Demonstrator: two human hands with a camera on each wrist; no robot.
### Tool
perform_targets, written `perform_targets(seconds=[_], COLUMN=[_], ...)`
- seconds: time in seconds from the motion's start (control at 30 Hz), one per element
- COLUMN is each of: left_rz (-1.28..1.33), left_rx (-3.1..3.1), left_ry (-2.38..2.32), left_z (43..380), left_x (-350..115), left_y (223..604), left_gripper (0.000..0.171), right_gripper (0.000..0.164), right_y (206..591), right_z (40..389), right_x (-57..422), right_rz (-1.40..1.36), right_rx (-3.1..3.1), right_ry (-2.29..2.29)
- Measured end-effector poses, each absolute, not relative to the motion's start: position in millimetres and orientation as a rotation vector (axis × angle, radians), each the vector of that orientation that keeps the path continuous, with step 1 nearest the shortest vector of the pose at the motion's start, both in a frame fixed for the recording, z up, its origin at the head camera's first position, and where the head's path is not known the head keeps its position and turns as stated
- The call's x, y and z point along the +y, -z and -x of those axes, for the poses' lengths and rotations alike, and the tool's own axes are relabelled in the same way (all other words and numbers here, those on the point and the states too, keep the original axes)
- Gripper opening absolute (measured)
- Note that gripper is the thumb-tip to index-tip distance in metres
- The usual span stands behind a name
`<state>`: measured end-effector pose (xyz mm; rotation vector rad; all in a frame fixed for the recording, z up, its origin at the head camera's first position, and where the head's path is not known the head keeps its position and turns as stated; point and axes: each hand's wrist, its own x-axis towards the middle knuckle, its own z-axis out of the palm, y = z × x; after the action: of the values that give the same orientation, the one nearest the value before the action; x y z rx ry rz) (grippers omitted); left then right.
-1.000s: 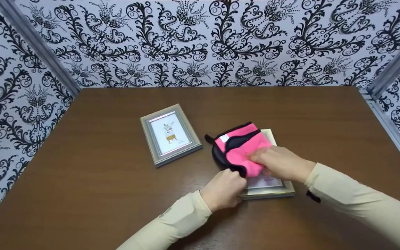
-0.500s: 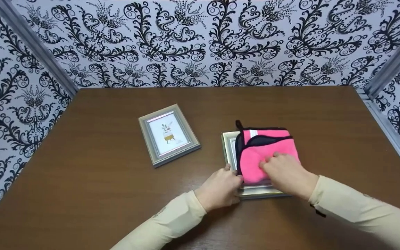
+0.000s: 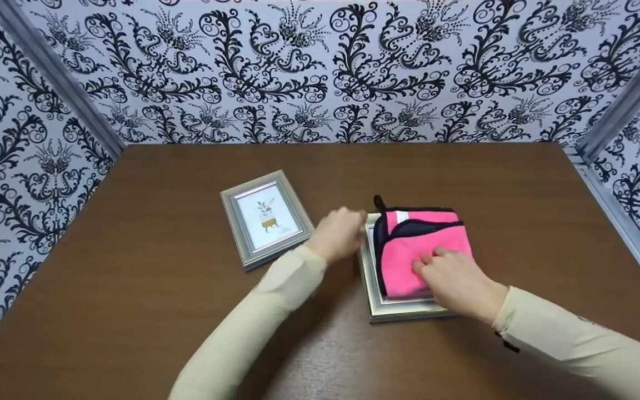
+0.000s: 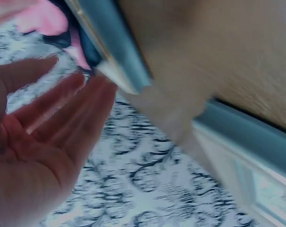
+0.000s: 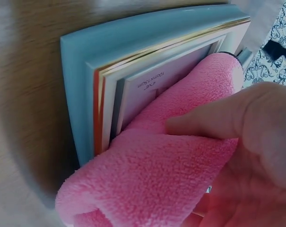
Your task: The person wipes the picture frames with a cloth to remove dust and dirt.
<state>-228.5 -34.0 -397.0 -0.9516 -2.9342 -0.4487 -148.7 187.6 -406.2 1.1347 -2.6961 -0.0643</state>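
In the head view, a pink cloth (image 3: pixel 425 258) with dark trim and a black loop lies folded over a gilt-edged picture frame (image 3: pixel 374 300). My right hand (image 3: pixel 456 283) grips the cloth near its front right part. The right wrist view shows the thumb (image 5: pixel 204 116) on top of the pink pile and fingers under a fold. Part of a print with small lettering shows beside the cloth. My left hand (image 3: pixel 336 233) is off the cloth at the frame's left side. In the left wrist view its fingers (image 4: pixel 81 104) are loosely extended and hold nothing, fingertips right at the frame's corner.
A second picture frame (image 3: pixel 236 222) with a plant print lies face up to the left, partly behind the left forearm. The brown wooden table (image 3: pixel 131 289) ends at a patterned back wall (image 3: pixel 298 83). Metal rails stand at both far corners.
The cloth shifted right over the frame with the right hand, then stayed nearly still. My left hand has left the frame's front left area and moved up along its left side.
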Motion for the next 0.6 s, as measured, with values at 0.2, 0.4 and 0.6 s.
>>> perform_targets(seconds=[0.2, 0.4, 0.6], left_rz=[0.686, 0.6, 0.58], left_rx=[-2.993, -2.988, -3.033], left_ry=[0.437, 0.491, 0.507], left_z=[259, 273, 283], left_x=[-24, -15, -10], left_y=[414, 418, 409], left_gripper=[0.008, 0.008, 0.006], right_gripper=[0.026, 0.041, 0.052], right_y=[411, 411, 413], right_z=[148, 151, 159], right_x=[188, 193, 196], right_rz=[-1.169, -1.291, -1.468], right_rx=[-2.636, -2.662, -2.674], right_ry=[0.106, 0.055, -0.153])
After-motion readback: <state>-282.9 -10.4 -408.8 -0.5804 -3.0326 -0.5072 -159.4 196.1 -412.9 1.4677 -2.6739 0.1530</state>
